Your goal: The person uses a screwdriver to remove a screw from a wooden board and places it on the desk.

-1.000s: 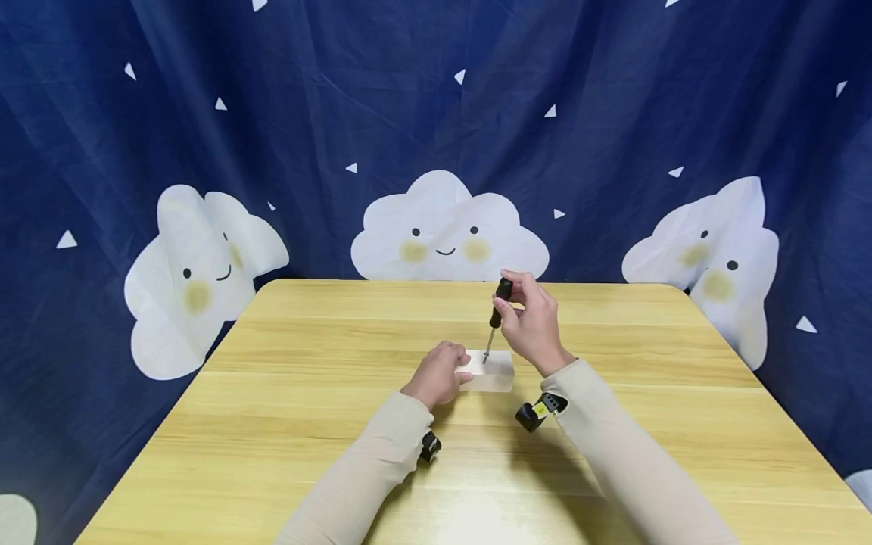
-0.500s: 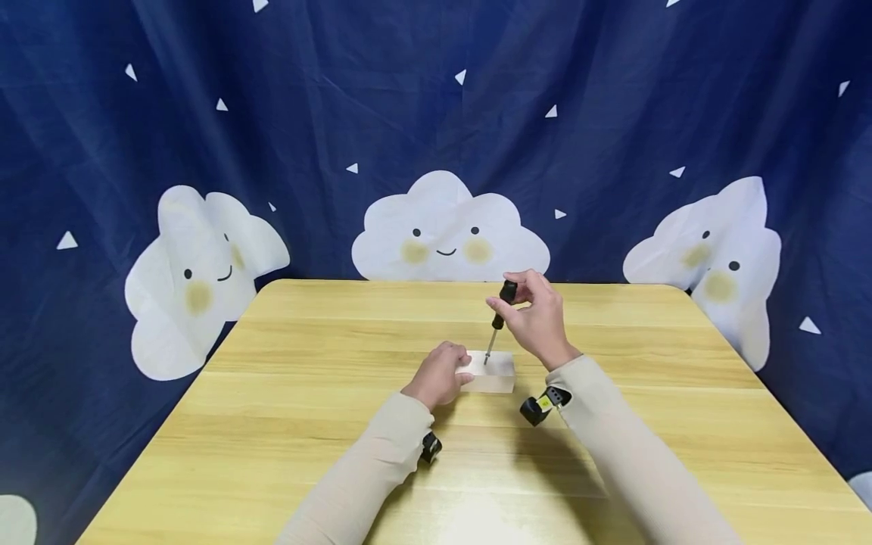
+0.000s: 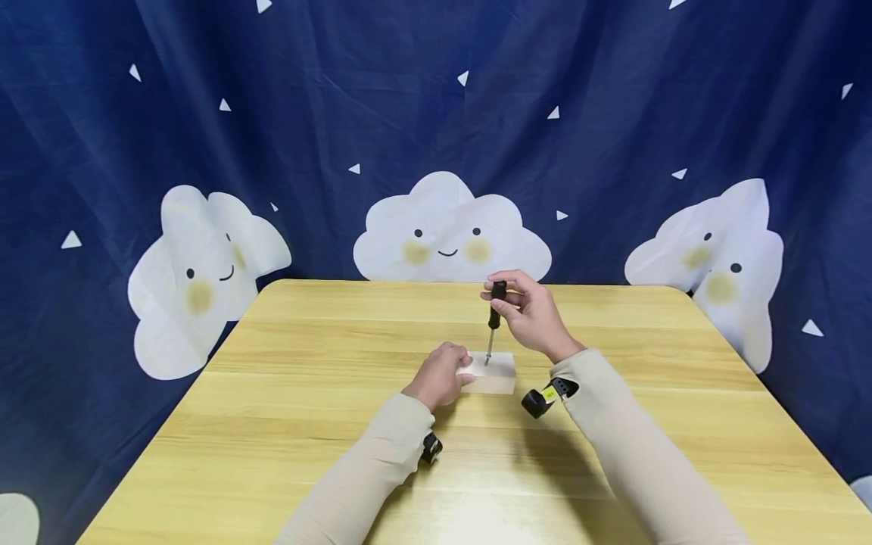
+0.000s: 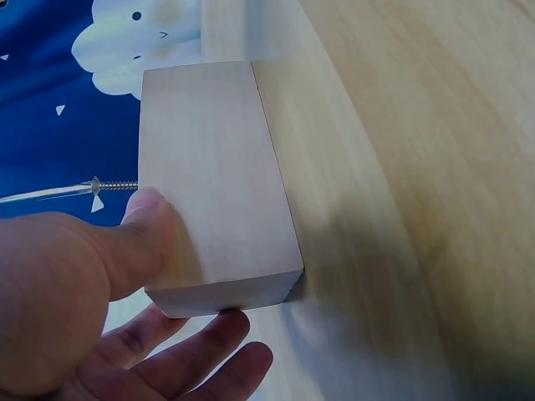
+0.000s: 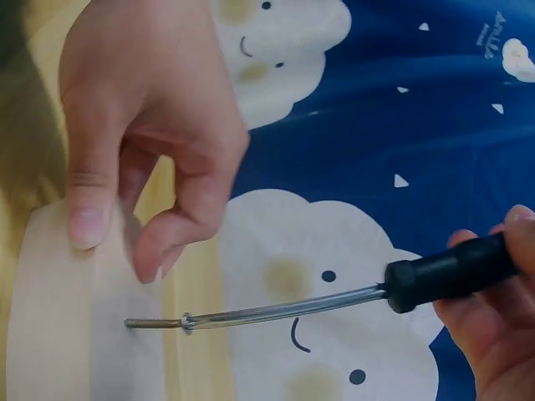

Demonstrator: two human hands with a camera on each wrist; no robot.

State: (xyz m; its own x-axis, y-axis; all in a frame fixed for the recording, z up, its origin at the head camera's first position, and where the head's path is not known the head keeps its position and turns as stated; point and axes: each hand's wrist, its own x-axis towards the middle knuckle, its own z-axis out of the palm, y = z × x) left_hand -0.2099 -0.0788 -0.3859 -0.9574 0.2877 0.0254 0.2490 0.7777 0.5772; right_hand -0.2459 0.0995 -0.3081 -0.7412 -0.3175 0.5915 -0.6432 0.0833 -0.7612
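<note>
A pale wooden block (image 3: 502,365) lies on the table, its left end gripped by my left hand (image 3: 437,375). The left wrist view shows that thumb on the block's edge and the other fingers around its end. A screw (image 4: 119,185) stands in the block's top face, with part of its thread exposed. The tip of a screwdriver (image 3: 494,306) meets the screw's head. My right hand (image 3: 535,318) holds the black handle between thumb and fingers, above the block. In the right wrist view, the steel shaft (image 5: 284,307) runs in line with the screw.
The light wood table (image 3: 306,393) carries the block and extends around both arms. Behind it hangs a dark blue curtain (image 3: 409,113) with cloud faces. Each wrist wears a small black camera, such as the right one (image 3: 538,403).
My right fingers have shifted around the screwdriver's handle, and its top has tilted left to a more upright stance. The right wrist has edged right. The left hand and block stay in place.
</note>
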